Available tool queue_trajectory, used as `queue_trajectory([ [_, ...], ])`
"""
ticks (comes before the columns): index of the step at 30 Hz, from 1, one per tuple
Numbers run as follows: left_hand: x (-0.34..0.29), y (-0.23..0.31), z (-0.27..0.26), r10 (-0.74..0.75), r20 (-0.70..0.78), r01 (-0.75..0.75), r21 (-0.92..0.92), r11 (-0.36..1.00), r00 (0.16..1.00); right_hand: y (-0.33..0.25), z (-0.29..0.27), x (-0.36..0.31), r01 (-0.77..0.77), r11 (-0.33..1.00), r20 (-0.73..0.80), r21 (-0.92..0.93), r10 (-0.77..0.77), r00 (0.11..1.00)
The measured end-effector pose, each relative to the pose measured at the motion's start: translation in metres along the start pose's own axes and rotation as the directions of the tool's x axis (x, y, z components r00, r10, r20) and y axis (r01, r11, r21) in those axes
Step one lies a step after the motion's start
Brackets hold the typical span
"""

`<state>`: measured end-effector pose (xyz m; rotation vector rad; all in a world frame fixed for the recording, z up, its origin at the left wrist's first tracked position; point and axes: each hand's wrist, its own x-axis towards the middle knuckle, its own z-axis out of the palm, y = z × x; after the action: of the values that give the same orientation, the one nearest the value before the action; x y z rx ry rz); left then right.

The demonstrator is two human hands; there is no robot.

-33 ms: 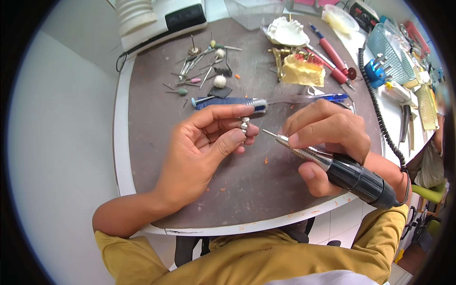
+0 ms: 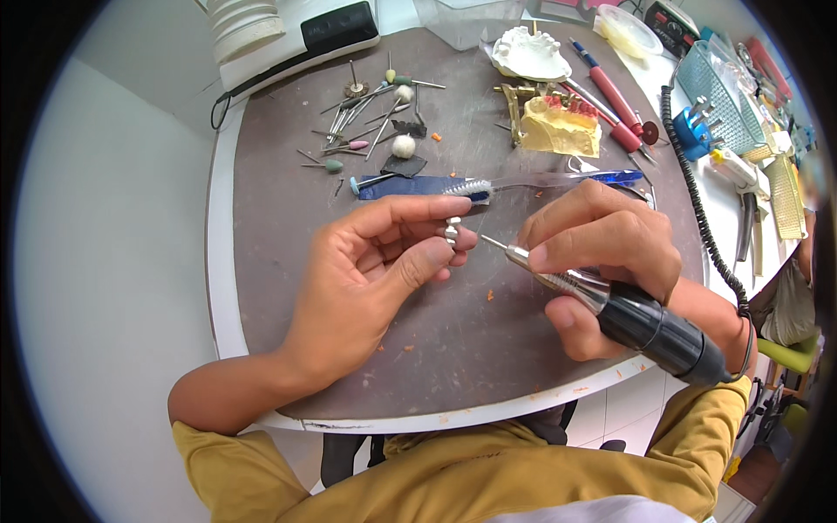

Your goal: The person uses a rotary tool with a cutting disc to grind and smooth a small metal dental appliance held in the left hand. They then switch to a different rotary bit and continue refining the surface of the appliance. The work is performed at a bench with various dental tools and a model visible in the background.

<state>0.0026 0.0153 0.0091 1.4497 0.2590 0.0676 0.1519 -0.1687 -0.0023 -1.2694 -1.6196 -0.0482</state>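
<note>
Between the thumb and fingers of my left hand [image 2: 344, 266] is a small silver dental bridge [image 2: 452, 231] with rounded lobes, partly covered by the fingertips. My right hand [image 2: 615, 240] grips a handpiece [image 2: 654, 329], a rotary tool with a black body and a metal nose. Its thin bur [image 2: 493, 242] points left toward the bridge, with a small gap between them. Just beyond my left fingertips lies a clear-handled brush [image 2: 471, 188] with white and blue bristles, across a dark blue strip [image 2: 405, 186].
Several burs and polishing tips [image 2: 353, 109] lie scattered at the far left. A white plaster jaw model [image 2: 529, 57], a yellow model [image 2: 558, 129] and red-handled tools [image 2: 615, 98] are at the far right. A coiled black cord [image 2: 697, 227] runs along the right edge. Orange crumbs dot the brown board [image 2: 288, 261].
The dental bridge has turned slightly between my left fingers. Both hands and the handpiece are almost where they were.
</note>
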Motion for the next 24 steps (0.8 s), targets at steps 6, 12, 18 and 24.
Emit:
queue_trajectory([
  [6, -0.002, 0.000, -0.006, 0.041, -0.010, -0.042, -0.097, 0.994, 0.999, 0.000, -0.002, 0.019, 0.003, 0.998, 0.102, -0.064, 0.004, 0.995],
  [12, 0.000, 0.006, -0.014, -0.037, -0.019, 0.032, -0.222, 0.975, 0.999, 0.011, 0.017, 0.023, 0.092, 0.995, -0.052, -0.039, -0.094, 0.994],
  [18, -0.004, 0.006, -0.017, -0.041, 0.045, 0.051, -0.261, 0.964, 0.998, 0.009, 0.019, 0.022, 0.089, 0.995, -0.108, -0.040, -0.093, 0.990],
  [24, -0.005, 0.005, -0.014, -0.049, 0.030, 0.054, -0.223, 0.973, 0.998, 0.014, 0.012, 0.020, 0.166, 0.983, 0.015, -0.074, -0.165, 0.986],
])
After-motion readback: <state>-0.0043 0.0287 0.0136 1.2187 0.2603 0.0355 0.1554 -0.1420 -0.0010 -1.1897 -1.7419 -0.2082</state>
